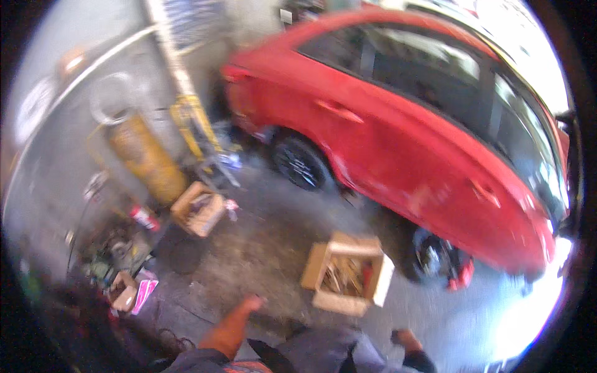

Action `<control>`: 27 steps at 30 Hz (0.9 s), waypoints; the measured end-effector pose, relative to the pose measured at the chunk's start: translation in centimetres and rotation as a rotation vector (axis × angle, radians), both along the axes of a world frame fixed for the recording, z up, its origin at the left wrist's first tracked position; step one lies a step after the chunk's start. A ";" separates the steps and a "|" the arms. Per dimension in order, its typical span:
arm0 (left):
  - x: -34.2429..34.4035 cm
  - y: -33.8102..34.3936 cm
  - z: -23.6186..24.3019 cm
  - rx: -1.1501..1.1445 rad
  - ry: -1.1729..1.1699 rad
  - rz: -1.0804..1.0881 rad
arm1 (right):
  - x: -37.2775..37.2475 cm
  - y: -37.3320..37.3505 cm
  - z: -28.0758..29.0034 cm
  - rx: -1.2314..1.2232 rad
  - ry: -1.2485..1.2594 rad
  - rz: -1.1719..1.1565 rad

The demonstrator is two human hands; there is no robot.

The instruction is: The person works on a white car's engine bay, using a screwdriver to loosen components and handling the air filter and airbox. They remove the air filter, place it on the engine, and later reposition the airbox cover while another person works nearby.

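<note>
My left hand (254, 303) hangs low over the concrete floor, its arm stretched forward. Blur smears its fingers, and I make out nothing held in it. Near the lower edge is my right hand (407, 339), small and partly turned away, with a dark patch at its fingers that I cannot name. Between and beyond the hands stands an open cardboard box (341, 303) with its flaps folded out. Several brownish long pieces (344, 276) lie jumbled inside it. Both hands are apart from the box.
A red car (385, 143) stands across the far side and right, a red object (461, 275) near its wheel (430, 256). At left are a yellow gas cylinder (146, 158), a yellow metal frame (189, 127), another cardboard box (199, 209) and a small box (124, 292).
</note>
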State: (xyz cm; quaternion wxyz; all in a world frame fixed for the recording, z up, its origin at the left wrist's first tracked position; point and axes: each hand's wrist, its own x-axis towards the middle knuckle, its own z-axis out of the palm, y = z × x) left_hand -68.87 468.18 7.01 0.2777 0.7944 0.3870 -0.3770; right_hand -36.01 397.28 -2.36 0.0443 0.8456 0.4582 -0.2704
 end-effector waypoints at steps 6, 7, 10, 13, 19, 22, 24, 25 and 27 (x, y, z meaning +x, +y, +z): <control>8.5 -5.9 3.7 -0.117 -0.319 0.306 | -3.5 -4.4 -2.5 0.026 0.056 -0.208; 10.0 -7.8 3.7 -0.122 -0.249 0.311 | -3.4 -5.8 -2.3 0.030 0.238 -0.469; 14.6 -13.9 2.1 -0.252 -0.087 0.300 | -1.8 -10.0 -1.7 -0.037 0.546 -0.854; 20.7 -18.9 1.8 -0.317 -0.144 -0.133 | -1.6 -15.8 1.2 -0.012 0.533 -1.105; 38.7 -30.4 1.6 -0.334 -0.087 -0.275 | -5.2 -25.5 8.5 0.190 0.418 -1.604; 49.4 -36.1 1.1 -0.346 -0.073 -0.329 | -7.7 -30.7 8.3 0.220 0.412 -1.783; 55.7 -40.8 0.6 -0.320 -0.097 -0.446 | -10.0 -34.2 6.1 0.247 0.398 -1.889; 58.7 -43.5 0.6 -0.243 -0.099 -0.506 | -11.5 -36.1 4.6 0.219 0.389 -1.902; 64.0 -50.0 0.1 -0.194 -0.111 -0.579 | -14.7 -39.0 1.6 -0.065 0.206 -1.533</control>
